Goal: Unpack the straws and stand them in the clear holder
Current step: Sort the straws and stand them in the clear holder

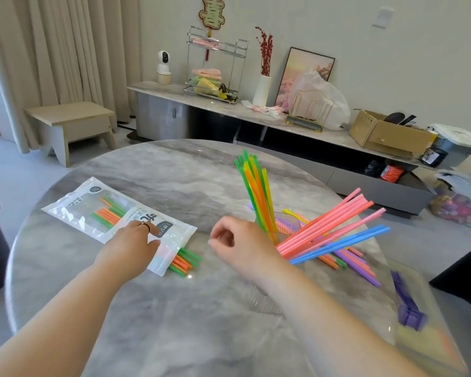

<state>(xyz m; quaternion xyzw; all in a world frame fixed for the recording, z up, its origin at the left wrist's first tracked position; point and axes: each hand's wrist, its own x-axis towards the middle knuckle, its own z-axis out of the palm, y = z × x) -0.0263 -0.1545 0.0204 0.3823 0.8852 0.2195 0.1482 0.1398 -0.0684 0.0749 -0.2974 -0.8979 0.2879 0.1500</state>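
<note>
Head view: one round marble table carries everything listed here.
Packet: one clear-and-white straw packet lies flat near the left edge, its open end towards the near edge.
Left hand: left hand rests on the packet, fingers fairly straight and pressing it down, holding nothing.
Packet straws: about six green and orange ends poke out of the open end.
Right hand: right hand hovers over the middle, fingers loosely curled, nothing in them.
Holder: one clear holder stands just behind the right hand.
Standing straws: roughly ten green, orange and yellow straws stand upright in it.
Leaning straws: about six pink straws and two blue straws slant right; whether they sit inside I cannot tell.
Loose straws: several purple, pink and orange ones lie flat beneath.
Tray: one clear tray by the right edge holds one purple clip.
</note>
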